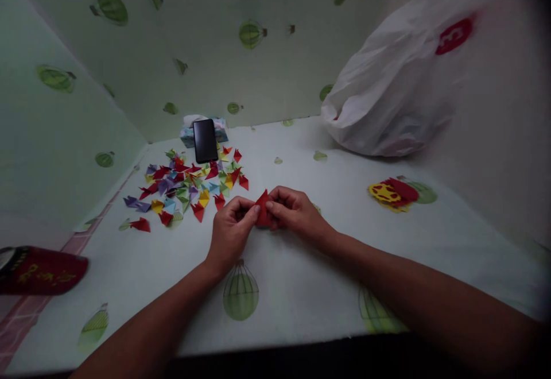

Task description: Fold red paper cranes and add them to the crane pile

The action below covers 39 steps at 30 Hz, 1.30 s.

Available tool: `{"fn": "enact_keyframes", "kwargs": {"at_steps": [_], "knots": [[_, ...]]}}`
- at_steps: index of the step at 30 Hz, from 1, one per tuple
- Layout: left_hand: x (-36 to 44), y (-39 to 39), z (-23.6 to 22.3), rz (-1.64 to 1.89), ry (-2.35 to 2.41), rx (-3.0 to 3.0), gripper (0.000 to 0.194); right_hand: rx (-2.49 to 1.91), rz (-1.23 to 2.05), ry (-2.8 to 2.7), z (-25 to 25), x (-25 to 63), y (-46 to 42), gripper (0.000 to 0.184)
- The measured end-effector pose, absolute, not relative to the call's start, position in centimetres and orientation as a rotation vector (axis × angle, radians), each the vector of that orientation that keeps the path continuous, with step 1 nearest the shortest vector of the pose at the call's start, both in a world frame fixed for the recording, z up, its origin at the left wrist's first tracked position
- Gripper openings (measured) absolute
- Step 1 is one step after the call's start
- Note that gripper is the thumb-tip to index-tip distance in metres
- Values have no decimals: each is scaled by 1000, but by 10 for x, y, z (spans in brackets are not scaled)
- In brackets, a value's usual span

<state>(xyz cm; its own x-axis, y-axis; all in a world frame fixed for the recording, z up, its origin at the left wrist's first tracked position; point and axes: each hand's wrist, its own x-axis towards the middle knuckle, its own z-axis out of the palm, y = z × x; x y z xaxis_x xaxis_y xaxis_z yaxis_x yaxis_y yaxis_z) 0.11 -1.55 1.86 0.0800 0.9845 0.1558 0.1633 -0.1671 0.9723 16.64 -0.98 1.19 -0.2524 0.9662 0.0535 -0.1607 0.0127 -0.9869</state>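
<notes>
A small piece of folded red paper (262, 213) is held just above the middle of the table, its pointed tip facing up. My left hand (232, 221) pinches its left side between thumb and fingers. On the other side my right hand (295, 209) grips the right edge, thumb in front and fingers curled behind. Parts of the paper are covered by my fingers. Left of my hands lies a spread of small folded paper cranes (185, 186) in red, yellow, green, blue and purple.
A black phone (205, 140) leans on a tissue box (221, 130) behind the cranes. Back right stands a white plastic bag (387, 86). Red and yellow paper cut-outs (394, 192) lie at the right. A red can (43, 270) is at the left edge of the white table (301, 293).
</notes>
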Motion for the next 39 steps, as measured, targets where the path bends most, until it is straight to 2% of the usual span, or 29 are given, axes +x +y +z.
{"fn": "enact_keyframes", "kwargs": {"at_steps": [3,9,20,28,39], "knots": [[3,-16,17,1201,1172,1427,16,-920,1424,-1323,9,166,-10,20],[3,-17,15,1208,1180,1452,15,-1003,1214,-1459,4,166,-9,15],[3,-16,15,1204,1065,1368,14,-826,1309,-1395,4,163,-11,9],[0,-14,10,1236,988,1290,10,-897,1232,-1415,5,165,-14,4],[2,-12,10,1286,968,1209,22,-861,842,-1686,4,166,-18,12]]}}
